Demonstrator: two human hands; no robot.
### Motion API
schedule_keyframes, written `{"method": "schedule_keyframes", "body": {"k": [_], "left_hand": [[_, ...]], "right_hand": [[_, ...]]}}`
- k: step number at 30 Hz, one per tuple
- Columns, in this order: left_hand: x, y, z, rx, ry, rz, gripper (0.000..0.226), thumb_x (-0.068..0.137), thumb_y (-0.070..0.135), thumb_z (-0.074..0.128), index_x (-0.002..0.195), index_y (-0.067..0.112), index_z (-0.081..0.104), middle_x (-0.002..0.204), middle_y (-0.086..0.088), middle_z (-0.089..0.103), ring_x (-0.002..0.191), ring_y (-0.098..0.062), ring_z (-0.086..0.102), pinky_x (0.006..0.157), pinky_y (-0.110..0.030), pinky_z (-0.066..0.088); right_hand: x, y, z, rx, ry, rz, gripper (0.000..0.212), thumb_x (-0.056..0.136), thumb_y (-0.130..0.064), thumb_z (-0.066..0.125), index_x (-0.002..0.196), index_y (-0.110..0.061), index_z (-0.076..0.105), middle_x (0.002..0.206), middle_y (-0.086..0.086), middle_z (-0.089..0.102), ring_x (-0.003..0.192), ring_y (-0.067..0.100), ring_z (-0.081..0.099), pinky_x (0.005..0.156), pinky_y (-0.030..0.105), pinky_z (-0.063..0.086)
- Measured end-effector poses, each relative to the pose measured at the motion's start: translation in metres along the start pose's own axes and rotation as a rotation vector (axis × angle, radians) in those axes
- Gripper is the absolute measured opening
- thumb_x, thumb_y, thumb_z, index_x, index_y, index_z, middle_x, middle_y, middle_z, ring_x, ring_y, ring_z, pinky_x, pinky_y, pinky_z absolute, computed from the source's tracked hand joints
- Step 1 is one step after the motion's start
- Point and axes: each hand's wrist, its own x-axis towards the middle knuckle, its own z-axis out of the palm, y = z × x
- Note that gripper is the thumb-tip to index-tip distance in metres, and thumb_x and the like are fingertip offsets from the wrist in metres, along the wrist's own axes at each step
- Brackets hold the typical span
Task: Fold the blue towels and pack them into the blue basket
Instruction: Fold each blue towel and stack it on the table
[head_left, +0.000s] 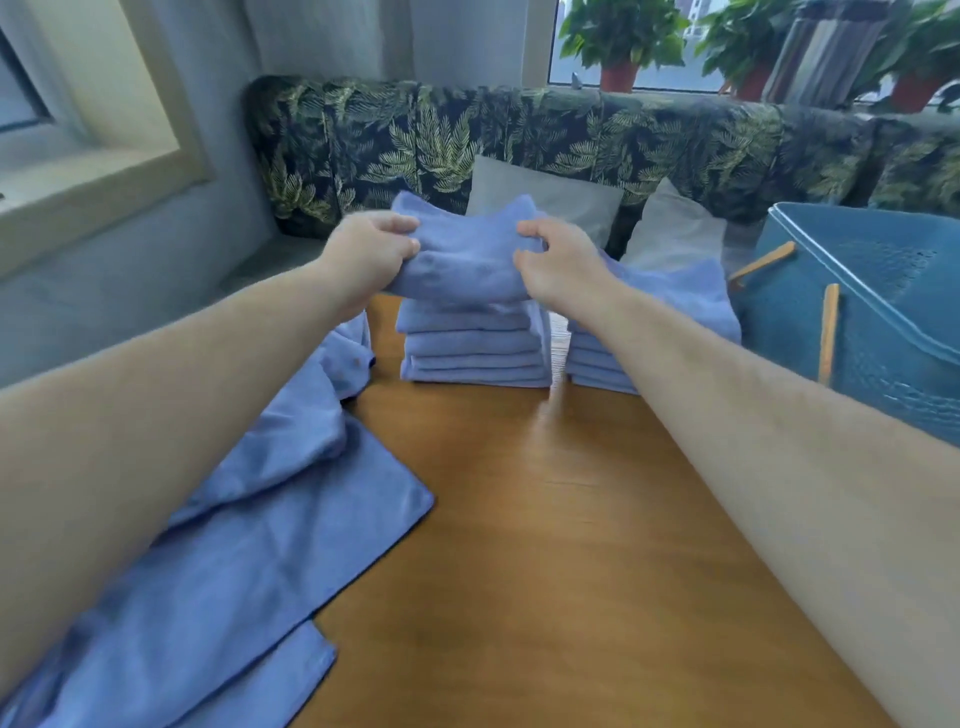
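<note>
A folded blue towel (467, 254) is held between both hands just above a stack of folded blue towels (475, 348) at the far middle of the wooden table. My left hand (371, 254) grips its left end and my right hand (558, 265) grips its right end, fingers curled over the top. A second stack of folded towels (685, 296) stands to the right, partly hidden by my right forearm. Unfolded blue towels (249, 525) lie spread on the table's left side. The blue basket (883, 322) with wooden handles stands at the right.
The wooden table (545, 545) stretches toward me between my arms. Behind it runs a leaf-patterned sofa (571, 135) with two grey cushions (540, 200). Potted plants (621, 41) stand on the window sill at the back right.
</note>
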Motion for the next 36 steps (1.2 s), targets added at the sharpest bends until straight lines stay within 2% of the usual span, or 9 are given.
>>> {"method": "schedule_keyframes", "body": {"k": [2, 4, 8, 12, 15, 20, 24, 31, 36], "left_hand": [[0.006, -0.023, 0.011, 0.217, -0.092, -0.005, 0.022, 0.098, 0.023, 0.062, 0.118, 0.021, 0.07, 0.108, 0.003, 0.061, 0.103, -0.012, 0.055, 0.083, -0.02, 0.043], [0.009, -0.038, 0.016, 0.398, -0.101, 0.005, 0.029, 0.101, 0.036, 0.052, 0.121, 0.024, 0.07, 0.118, 0.003, 0.062, 0.117, -0.018, 0.055, 0.096, -0.027, 0.041], [0.005, -0.034, 0.024, 0.573, 0.146, 0.328, 0.042, 0.102, 0.043, 0.042, 0.136, 0.027, 0.062, 0.158, -0.006, 0.04, 0.145, -0.025, 0.035, 0.116, -0.043, 0.029], [-0.005, -0.042, 0.042, 0.681, -0.278, 0.268, 0.064, 0.1, 0.057, 0.024, 0.154, 0.027, 0.039, 0.165, -0.002, 0.026, 0.153, -0.017, 0.019, 0.124, -0.046, 0.016], [-0.011, -0.04, 0.03, 0.622, -0.123, 0.334, 0.055, 0.102, 0.049, 0.029, 0.147, 0.025, 0.049, 0.159, 0.001, 0.039, 0.15, -0.012, 0.027, 0.122, -0.042, 0.022], [-0.043, -0.042, -0.007, 0.626, -0.063, 0.43, 0.059, 0.093, 0.054, 0.022, 0.129, 0.032, 0.064, 0.141, 0.004, 0.059, 0.138, -0.013, 0.045, 0.111, -0.04, 0.038], [-0.077, -0.059, -0.046, 0.765, -0.03, 0.333, 0.066, 0.084, 0.05, 0.022, 0.113, 0.015, 0.07, 0.126, -0.005, 0.065, 0.122, -0.025, 0.055, 0.098, -0.038, 0.043], [-0.108, -0.101, -0.125, 1.079, -0.126, -0.02, 0.028, 0.088, 0.021, 0.05, 0.108, 0.024, 0.069, 0.112, -0.003, 0.068, 0.107, -0.029, 0.061, 0.086, -0.042, 0.047], [-0.119, -0.118, -0.137, 1.138, -0.116, 0.057, 0.021, 0.097, 0.034, 0.052, 0.105, 0.029, 0.071, 0.113, 0.0, 0.06, 0.112, -0.026, 0.052, 0.086, -0.038, 0.037]], "right_hand": [[0.001, 0.015, 0.014, -0.322, -0.038, 0.024, 0.037, 0.102, -0.024, 0.044, 0.136, -0.018, 0.059, 0.132, 0.017, 0.052, 0.111, 0.031, 0.057, 0.088, 0.026, 0.045], [-0.002, 0.023, 0.021, -0.498, 0.034, 0.024, 0.035, 0.106, -0.031, 0.038, 0.134, -0.02, 0.057, 0.141, 0.016, 0.044, 0.126, 0.035, 0.044, 0.103, 0.039, 0.037], [-0.005, 0.017, 0.021, -0.477, 0.345, -0.301, 0.037, 0.106, -0.027, 0.038, 0.137, -0.019, 0.056, 0.157, 0.006, 0.038, 0.144, 0.028, 0.034, 0.111, 0.043, 0.028], [-0.015, 0.021, 0.045, -0.66, -0.008, -0.348, 0.043, 0.108, -0.033, 0.03, 0.14, -0.017, 0.054, 0.149, 0.005, 0.051, 0.145, 0.027, 0.036, 0.116, 0.042, 0.026], [-0.02, 0.016, 0.047, -0.591, 0.12, -0.354, 0.041, 0.106, -0.031, 0.034, 0.134, -0.013, 0.059, 0.15, 0.008, 0.05, 0.148, 0.03, 0.034, 0.121, 0.043, 0.021], [-0.045, -0.029, 0.065, -0.458, 0.185, -0.554, 0.043, 0.097, -0.028, 0.031, 0.109, -0.012, 0.069, 0.109, 0.007, 0.069, 0.109, 0.032, 0.06, 0.097, 0.04, 0.038], [-0.071, -0.059, 0.105, -0.44, 0.06, -0.591, 0.032, 0.101, -0.022, 0.043, 0.124, -0.016, 0.064, 0.118, 0.005, 0.066, 0.112, 0.03, 0.056, 0.091, 0.038, 0.034], [-0.105, -0.105, 0.181, -0.32, -0.266, -0.564, 0.034, 0.097, -0.031, 0.051, 0.129, -0.023, 0.06, 0.123, 0.004, 0.065, 0.116, 0.031, 0.055, 0.082, 0.039, 0.036], [-0.107, -0.106, 0.199, -0.461, -0.312, -0.495, 0.026, 0.1, -0.03, 0.049, 0.117, -0.023, 0.066, 0.125, 0.003, 0.058, 0.115, 0.031, 0.05, 0.081, 0.035, 0.03]]}}
